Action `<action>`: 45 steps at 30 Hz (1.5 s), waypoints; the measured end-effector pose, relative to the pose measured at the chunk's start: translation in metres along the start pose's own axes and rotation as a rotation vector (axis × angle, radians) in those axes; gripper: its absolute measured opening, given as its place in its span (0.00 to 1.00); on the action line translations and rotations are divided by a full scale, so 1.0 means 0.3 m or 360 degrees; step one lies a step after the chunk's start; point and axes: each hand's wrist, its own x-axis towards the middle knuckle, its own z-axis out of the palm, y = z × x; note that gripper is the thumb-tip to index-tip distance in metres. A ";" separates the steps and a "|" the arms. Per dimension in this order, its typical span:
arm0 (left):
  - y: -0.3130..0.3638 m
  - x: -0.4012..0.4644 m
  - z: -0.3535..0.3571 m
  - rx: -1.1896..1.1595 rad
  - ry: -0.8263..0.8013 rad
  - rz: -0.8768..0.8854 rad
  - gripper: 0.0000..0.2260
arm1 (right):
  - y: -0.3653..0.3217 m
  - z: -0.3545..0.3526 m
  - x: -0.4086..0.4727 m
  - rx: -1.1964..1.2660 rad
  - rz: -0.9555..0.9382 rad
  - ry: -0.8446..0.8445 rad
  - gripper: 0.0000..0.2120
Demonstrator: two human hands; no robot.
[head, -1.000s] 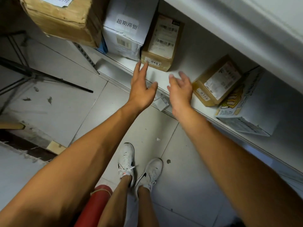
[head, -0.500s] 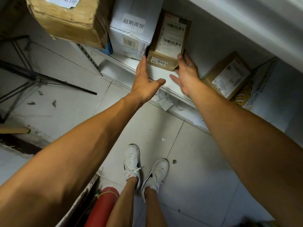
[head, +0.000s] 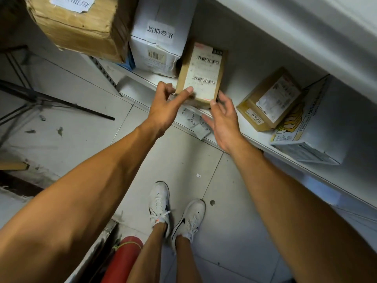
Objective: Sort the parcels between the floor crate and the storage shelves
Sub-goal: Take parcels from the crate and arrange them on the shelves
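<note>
Far left, upper corner: a worn brown carton with a white label is seen, overhanging the shelf end. Just right of it, a white box printed with black characters and a barcode is stood on the white shelf.

Centre: a small brown parcel with a white shipping label and two barcodes is held at the near edge of the shelf, tilted up, beside the white box. The left hand is placed at the parcel's near-left corner, thumb laid on the label face and fingers curled at its left edge. The right hand is half open at the near-right corner; its fingertips are in contact with the parcel's lower edge, thumb spread away. Loose paper tags are hung from the shelf lip between the wrists.

Right: a second brown parcel, tagged 0346, is laid on the shelf, leaned against a white box with yellow print.

Near, below: white shoes on grey floor tiles; a red cylinder near left.
</note>
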 end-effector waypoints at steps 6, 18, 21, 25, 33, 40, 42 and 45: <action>-0.075 -0.094 -0.078 -0.0176 -0.0202 -0.0312 0.15 | 0.077 -0.076 -0.188 -0.0031 0.0136 -0.0002 0.08; -0.162 -0.276 -0.186 -0.1300 -0.1137 -0.1549 0.34 | -0.023 -0.123 -0.223 0.0064 0.0405 -0.0256 0.33; -0.208 -0.294 -0.179 -0.1549 -0.1136 -0.1680 0.39 | -0.015 -0.124 -0.232 0.0170 0.0417 -0.0315 0.22; -0.249 -0.308 -0.177 -0.1653 -0.1094 -0.1692 0.37 | 0.008 -0.118 -0.240 0.0095 0.0377 -0.0337 0.18; -0.158 -0.338 -0.151 0.0114 -0.0365 -0.0169 0.35 | 0.087 -0.160 -0.272 -0.0155 0.0589 -0.0450 0.28; -0.147 -0.500 -0.002 0.1036 0.0136 0.0836 0.35 | 0.200 -0.185 -0.333 0.0552 0.0702 -0.0233 0.33; -0.157 -0.524 0.035 0.1047 0.0265 0.0939 0.34 | 0.200 -0.186 -0.340 0.0709 0.0723 -0.0225 0.35; -0.150 -0.528 0.054 0.1053 0.0317 0.0921 0.33 | 0.184 -0.183 -0.333 0.0696 0.0702 -0.0242 0.34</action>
